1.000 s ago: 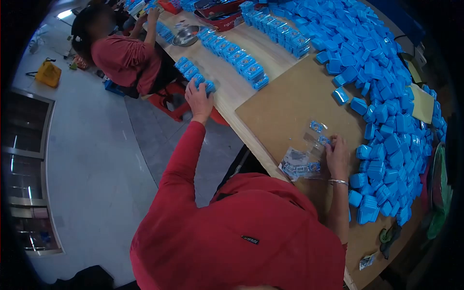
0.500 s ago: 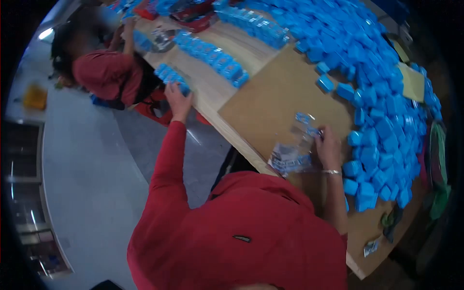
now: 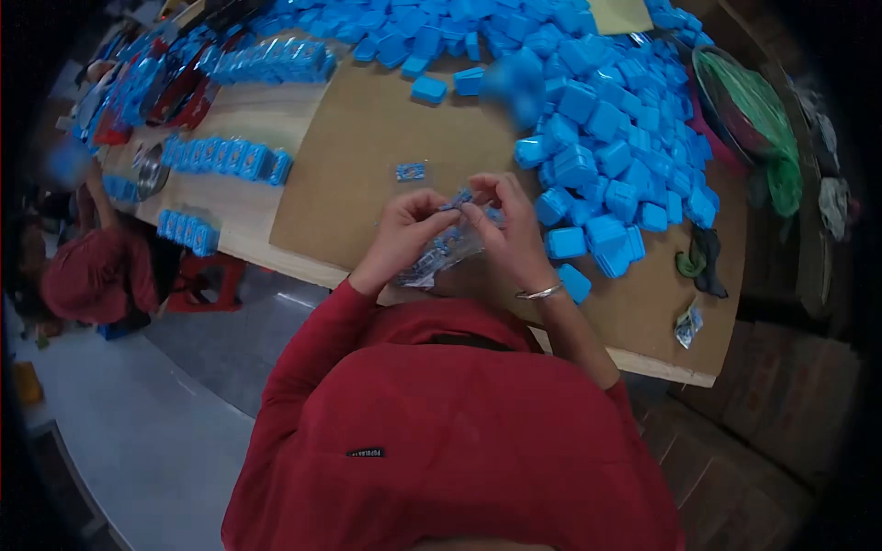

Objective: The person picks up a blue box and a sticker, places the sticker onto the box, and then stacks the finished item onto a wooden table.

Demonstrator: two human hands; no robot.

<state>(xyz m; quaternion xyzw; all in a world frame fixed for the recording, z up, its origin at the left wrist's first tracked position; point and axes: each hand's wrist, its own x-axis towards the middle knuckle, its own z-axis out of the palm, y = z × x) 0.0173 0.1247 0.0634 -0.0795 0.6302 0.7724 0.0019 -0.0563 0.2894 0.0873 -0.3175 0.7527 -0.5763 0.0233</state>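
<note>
My left hand [image 3: 411, 230] and my right hand [image 3: 508, 230] meet above the brown board [image 3: 344, 165]. Their fingertips pinch a small blue printed piece [image 3: 458, 198], too small to tell whether it is a label or a packet. Below them lies a clear plastic bag [image 3: 424, 269] with more blue-and-white printed pieces, partly hidden by my hands. One similar printed piece [image 3: 411, 172] rests flat on the board, just beyond my fingers. To the right of my right hand is a large heap of blue plastic boxes [image 3: 575, 165].
Rows of blue boxes [image 3: 225, 158] stand on the wooden table [image 3: 253, 207] to the left, with a shorter row [image 3: 187, 231] near its edge. A co-worker [image 3: 96, 271] sits at far left. A crumpled wrapper [image 3: 687, 326] and green bag [image 3: 767, 129] are at right.
My left hand has left the short row of blue boxes and joined my right hand over the plastic bag. Both now pinch a small printed piece. The view has turned towards the heap.
</note>
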